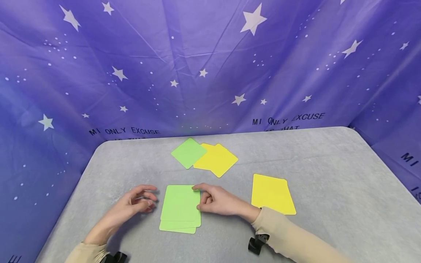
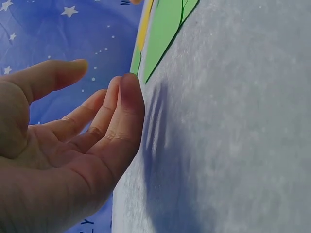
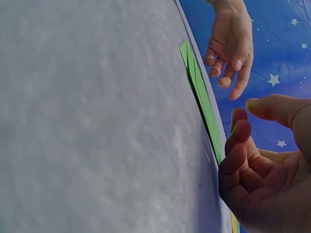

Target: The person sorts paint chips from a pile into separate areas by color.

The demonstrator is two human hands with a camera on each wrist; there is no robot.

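Several light green square cards [image 1: 180, 202] with rounded corners lie in a loose overlapping stack at the front of the table. The lower ones stick out at the near edge. My right hand [image 1: 217, 200] is at the stack's right side, its index fingertip over the far right corner and its thumb tip by the right edge. In the right wrist view the right thumb [image 3: 272, 108] stands apart from the bent fingers, with nothing between them. Left of the stack hovers my left hand [image 1: 133, 204], fingers loosely bent and holding nothing; its shadow falls on the table.
Farther back, a green card [image 1: 188, 153] overlaps yellow cards [image 1: 218, 160] lying at angles. More yellow cards [image 1: 273, 193] lie on the right, partly under my right forearm. A purple star-printed cloth [image 1: 210, 54] hangs behind the grey table [image 1: 329, 175].
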